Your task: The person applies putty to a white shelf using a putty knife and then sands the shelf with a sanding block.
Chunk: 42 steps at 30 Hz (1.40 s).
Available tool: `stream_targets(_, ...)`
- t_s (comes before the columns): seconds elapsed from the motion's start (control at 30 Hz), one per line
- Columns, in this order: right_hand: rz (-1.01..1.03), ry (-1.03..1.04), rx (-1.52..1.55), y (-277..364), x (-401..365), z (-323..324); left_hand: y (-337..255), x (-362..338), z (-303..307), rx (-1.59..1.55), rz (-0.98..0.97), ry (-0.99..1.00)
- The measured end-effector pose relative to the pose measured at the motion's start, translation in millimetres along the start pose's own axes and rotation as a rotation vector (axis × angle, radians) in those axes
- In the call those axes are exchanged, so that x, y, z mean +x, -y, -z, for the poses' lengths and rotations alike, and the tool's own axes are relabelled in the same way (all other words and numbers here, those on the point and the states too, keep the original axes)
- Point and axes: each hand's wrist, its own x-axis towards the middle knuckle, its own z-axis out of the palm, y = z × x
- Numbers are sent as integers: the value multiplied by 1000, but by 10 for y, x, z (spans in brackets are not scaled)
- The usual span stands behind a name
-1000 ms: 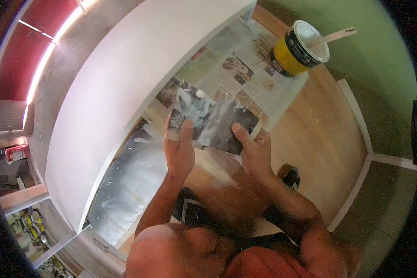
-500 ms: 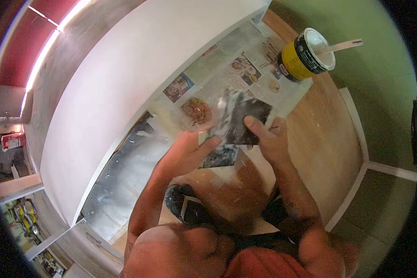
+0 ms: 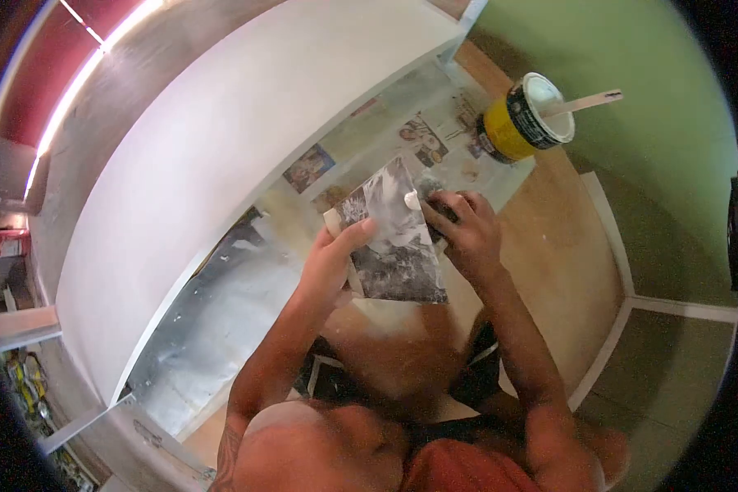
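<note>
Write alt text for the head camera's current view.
A person's left hand holds a dark flat plate smeared with white, the right hand at its edge. Beyond, a yellow-and-black can with a stick in it stands on newspaper.

Only illegible print on the yellow-and-black tub (image 3: pixel 508 131) and the newspaper sheets (image 3: pixel 451 123).

A single head-worn camera looks forward and steeply down from close above the left hand (image 3: pixel 330 264) and right hand (image 3: pixel 474 236), near mid-frame.
</note>
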Motion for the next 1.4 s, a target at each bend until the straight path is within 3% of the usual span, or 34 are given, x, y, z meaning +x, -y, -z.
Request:
stream_targets(0.07,-85,29,76,-142,-73,41,30,83,-38,34,4,-23)
stream_targets(0.13,-335,-206,207,-222,-100,163,120,231,-49,-35,-49,14)
stream_targets(0.2,-360,-150,188,-56,36,563,197,350,-96,-95,-107,53)
stream_targets(0.23,-274,-44,142,18,91,701,241,394,-152,-37,-122,38)
stream_targets(0.27,-194,63,96,76,116,760,255,417,-244,22,-135,25)
stream_targets(0.33,-236,127,83,115,118,668,288,433,-387,78,-81,120)
stream_targets(0.4,-348,33,156,16,138,510,368,493,-486,443,-403,338)
stream_targets(0.43,-410,31,121,-55,150,459,283,496,-657,389,-171,206)
stream_targets(0.57,-502,0,141,-377,142,399,497,709,-578,447,-232,292)
stream_targets(0.63,-558,-55,6,-655,119,416,565,767,-502,533,-291,284)
stream_targets(0.7,-752,-168,-29,-1193,-10,293,572,675,-385,560,-230,212)
stream_targets(0.77,-965,47,-138,-1526,155,607,557,591,-225,592,-173,137)
stream_targets(0.87,-825,-131,27,-2342,62,575,617,510,99,822,-10,26)
stream_targets(0.93,-1226,22,295,-2759,-17,557,721,433,321,651,-41,-18)
stream_targets(0.97,-1225,24,296,-2717,-12,613,746,402,416,650,-41,-20)
stream_targets(1.03,-1424,-36,802,-2616,-72,743,778,345,586,396,31,-45)
stream_targets(1.17,-1480,21,1041,-2708,-469,762,898,173,946,350,16,-91)
stream_targets(1.23,-1483,304,849,-2711,-635,800,916,90,1055,428,42,-253)
stream_targets(1.27,-1484,304,851,-2630,-619,905,913,34,1051,430,42,-253)
stream_targets(1.33,-1255,250,1027,-2538,-542,1114,886,-92,982,210,-3,-379)
stream_targets(1.37,-1241,257,1039,-2569,-532,1101,844,-142,963,209,-16,-391)
stream_targets(1.4,-1202,14,1137,-2629,-536,1071,793,-199,950,229,-13,-457)
